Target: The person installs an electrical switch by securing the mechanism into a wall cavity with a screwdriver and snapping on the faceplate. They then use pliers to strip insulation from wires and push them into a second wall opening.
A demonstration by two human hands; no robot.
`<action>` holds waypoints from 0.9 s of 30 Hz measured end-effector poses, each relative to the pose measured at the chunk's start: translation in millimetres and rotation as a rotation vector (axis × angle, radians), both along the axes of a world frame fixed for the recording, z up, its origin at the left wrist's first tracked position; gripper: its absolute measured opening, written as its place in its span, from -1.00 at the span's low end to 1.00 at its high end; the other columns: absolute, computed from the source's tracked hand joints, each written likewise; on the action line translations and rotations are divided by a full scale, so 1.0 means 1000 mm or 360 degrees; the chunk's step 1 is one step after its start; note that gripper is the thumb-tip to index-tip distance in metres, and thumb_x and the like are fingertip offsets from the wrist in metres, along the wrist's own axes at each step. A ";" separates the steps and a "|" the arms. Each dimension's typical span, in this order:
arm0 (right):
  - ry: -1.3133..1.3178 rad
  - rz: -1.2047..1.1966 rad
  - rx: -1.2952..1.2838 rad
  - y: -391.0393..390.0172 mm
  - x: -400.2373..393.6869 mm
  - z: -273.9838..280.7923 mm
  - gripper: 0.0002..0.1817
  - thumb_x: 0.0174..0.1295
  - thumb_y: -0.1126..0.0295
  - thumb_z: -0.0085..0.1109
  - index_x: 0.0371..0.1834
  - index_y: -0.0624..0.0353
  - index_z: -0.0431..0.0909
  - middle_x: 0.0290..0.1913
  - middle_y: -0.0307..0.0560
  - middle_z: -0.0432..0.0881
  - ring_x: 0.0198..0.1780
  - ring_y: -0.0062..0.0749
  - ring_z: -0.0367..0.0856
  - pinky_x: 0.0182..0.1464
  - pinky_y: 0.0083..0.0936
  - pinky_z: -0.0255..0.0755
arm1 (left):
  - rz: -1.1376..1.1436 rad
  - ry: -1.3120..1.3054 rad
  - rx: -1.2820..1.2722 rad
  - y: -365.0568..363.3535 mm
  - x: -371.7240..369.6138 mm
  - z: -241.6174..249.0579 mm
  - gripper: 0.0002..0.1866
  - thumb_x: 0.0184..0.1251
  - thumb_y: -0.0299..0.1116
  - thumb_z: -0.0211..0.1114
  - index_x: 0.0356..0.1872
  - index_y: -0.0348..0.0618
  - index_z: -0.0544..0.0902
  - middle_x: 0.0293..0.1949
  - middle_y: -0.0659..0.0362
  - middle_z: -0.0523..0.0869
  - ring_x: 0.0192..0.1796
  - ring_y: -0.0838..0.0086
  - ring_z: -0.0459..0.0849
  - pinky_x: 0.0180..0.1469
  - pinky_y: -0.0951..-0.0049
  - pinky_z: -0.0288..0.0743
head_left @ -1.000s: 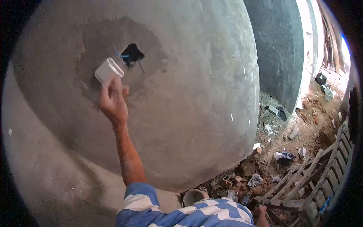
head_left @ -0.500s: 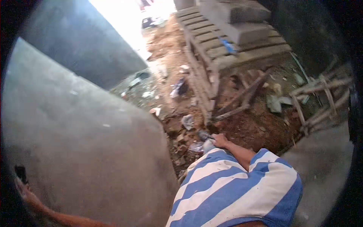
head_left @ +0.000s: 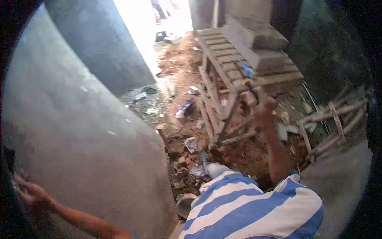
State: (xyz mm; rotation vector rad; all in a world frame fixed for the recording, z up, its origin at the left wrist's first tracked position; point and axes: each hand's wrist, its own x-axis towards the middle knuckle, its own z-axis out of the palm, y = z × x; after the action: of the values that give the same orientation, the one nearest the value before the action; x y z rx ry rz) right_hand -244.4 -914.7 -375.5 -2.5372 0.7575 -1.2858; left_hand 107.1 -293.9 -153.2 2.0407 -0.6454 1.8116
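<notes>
At the far left edge of the view, my left hand (head_left: pixel 32 193) is closed against the grey plastered wall (head_left: pixel 99 159). A dark shape (head_left: pixel 8 157) sits just above its fingers, cut off by the view's border; I cannot tell what it is. My right hand (head_left: pixel 262 107), smeared by motion, is raised in front of the slatted wooden platform (head_left: pixel 223 47). Its fingers are wrapped around a slim dark tool with an orange end (head_left: pixel 248 83), which points up toward the platform's near edge. A blue scrap (head_left: pixel 247 69) lies on the slats just beyond.
Grey blocks (head_left: pixel 254 40) rest on the platform. A wooden frame (head_left: pixel 330 123) leans at the right. Broken bricks (head_left: pixel 182 172) and crumpled plastic (head_left: pixel 191 144) litter the earth floor (head_left: pixel 179 59) near my shoe (head_left: pixel 204 157). Bright light enters through the opening at the back.
My right hand has risen from beside my leg to the platform's height, and the orange-ended tool now shows in it. My left hand has moved slightly up; the view has shifted.
</notes>
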 end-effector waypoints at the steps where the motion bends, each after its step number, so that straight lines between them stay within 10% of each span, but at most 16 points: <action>1: -0.0026 0.0000 0.0186 -0.016 0.019 0.016 -0.76 0.33 0.29 0.08 -0.14 0.25 0.58 -0.22 0.15 0.65 -0.20 -0.10 0.65 -0.08 -0.24 0.48 | 0.0066 -0.0035 -0.0010 -0.029 -0.021 0.000 -0.63 0.58 -0.28 -0.02 0.09 -0.39 0.58 -0.12 -0.07 0.74 -0.03 0.34 0.73 0.03 0.38 0.65; 3: -0.0072 0.0027 0.0385 -0.061 0.055 0.025 -0.76 0.33 0.31 0.09 -0.10 0.26 0.56 -0.19 0.19 0.65 -0.18 -0.08 0.65 -0.06 -0.23 0.49 | 0.0020 -0.0069 -0.0302 -0.074 -0.040 0.002 -0.67 0.56 -0.32 0.02 0.08 -0.37 0.58 -0.08 -0.08 0.73 -0.07 0.33 0.74 0.00 0.42 0.67; 5: 0.0273 -0.0160 -0.1078 -0.118 0.084 -0.006 -0.69 0.28 0.28 0.16 -0.04 0.28 0.51 -0.20 0.28 0.62 -0.17 -0.03 0.65 -0.04 -0.15 0.50 | -0.0076 -0.0038 -0.0298 -0.060 -0.034 0.003 -0.69 0.55 -0.35 0.04 0.09 -0.36 0.57 -0.04 -0.08 0.71 -0.09 0.34 0.74 -0.02 0.44 0.68; 11: 0.0696 -0.0545 0.0145 -0.126 0.135 0.012 -0.66 0.22 0.24 0.23 -0.08 0.28 0.51 -0.25 0.24 0.64 -0.17 0.10 0.64 -0.13 -0.01 0.47 | 0.0053 -0.0068 0.0018 -0.055 -0.051 0.013 -0.73 0.52 -0.47 0.04 0.11 -0.36 0.53 0.05 -0.06 0.67 -0.13 0.37 0.74 -0.15 0.49 0.72; 12: 0.0146 -0.0426 -0.0797 -0.152 0.129 -0.033 -0.72 0.25 0.30 0.19 -0.11 0.27 0.50 -0.35 0.21 0.65 -0.23 0.20 0.63 -0.17 0.00 0.46 | 0.0065 -0.0068 0.0082 -0.047 -0.050 0.013 -0.73 0.52 -0.47 0.05 0.11 -0.37 0.52 0.06 -0.07 0.66 -0.14 0.36 0.74 -0.16 0.50 0.72; 15: 0.0353 -0.0482 -0.0066 -0.134 0.132 -0.013 -0.74 0.25 0.30 0.18 -0.14 0.26 0.51 -0.40 0.22 0.64 -0.27 0.24 0.61 -0.16 0.01 0.43 | 0.0149 -0.0132 0.0255 -0.030 -0.045 0.008 -0.73 0.52 -0.49 0.02 0.13 -0.39 0.50 0.08 -0.09 0.65 -0.15 0.34 0.75 -0.20 0.50 0.74; 18: 0.0314 -0.0515 -0.0110 -0.126 0.130 -0.003 -0.79 0.27 0.31 0.17 -0.19 0.24 0.53 -0.36 0.23 0.63 -0.25 0.22 0.60 -0.16 -0.01 0.43 | 0.0305 -0.0357 0.0515 -0.038 -0.047 0.006 -0.71 0.53 -0.51 -0.04 0.14 -0.42 0.48 -0.03 -0.09 0.68 -0.15 0.35 0.74 -0.21 0.47 0.74; 19: 0.0302 -0.0533 -0.0102 -0.125 0.128 -0.001 -0.79 0.27 0.31 0.17 -0.19 0.24 0.53 -0.36 0.23 0.63 -0.25 0.22 0.60 -0.16 -0.01 0.43 | 0.0491 -0.0214 0.0333 -0.031 -0.046 -0.005 -0.60 0.63 -0.29 -0.17 0.10 -0.37 0.57 0.21 -0.04 0.57 0.04 0.27 0.66 -0.03 0.40 0.63; 21: 0.0207 -0.0480 0.0005 -0.125 0.125 0.002 -0.72 0.25 0.26 0.19 -0.19 0.28 0.51 -0.32 0.21 0.60 -0.18 0.20 0.57 -0.15 -0.01 0.39 | 0.0112 -0.0318 0.0183 0.027 -0.013 -0.014 -0.57 0.63 -0.23 -0.18 0.06 -0.33 0.60 0.19 -0.01 0.59 0.03 0.28 0.66 -0.04 0.39 0.60; 23: 0.0149 -0.0497 0.0260 -0.120 0.121 0.007 -0.69 0.36 0.19 0.06 -0.19 0.29 0.50 -0.29 0.26 0.59 -0.17 0.21 0.57 -0.11 -0.03 0.41 | 0.0404 -0.0755 0.0253 -0.103 -0.056 0.012 -0.73 0.49 -0.28 0.16 -0.18 -0.36 0.60 -0.45 0.02 0.73 -0.63 0.39 0.64 -0.60 0.47 0.50; 27: -0.0104 -0.0648 0.0275 -0.113 0.104 0.007 -0.76 0.43 0.33 -0.05 -0.14 0.29 0.52 -0.27 0.22 0.61 -0.18 0.15 0.59 -0.13 -0.08 0.40 | 0.0241 -0.0700 0.0292 -0.085 -0.050 0.011 -0.72 0.51 -0.32 0.11 -0.17 -0.43 0.56 -0.34 -0.05 0.72 -0.63 0.38 0.60 -0.64 0.52 0.52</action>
State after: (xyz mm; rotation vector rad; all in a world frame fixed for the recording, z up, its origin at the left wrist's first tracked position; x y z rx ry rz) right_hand -140.3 -1027.7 -368.5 -2.2657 1.3578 -1.3368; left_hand 56.9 -379.3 -142.4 1.8488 -0.8181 2.4030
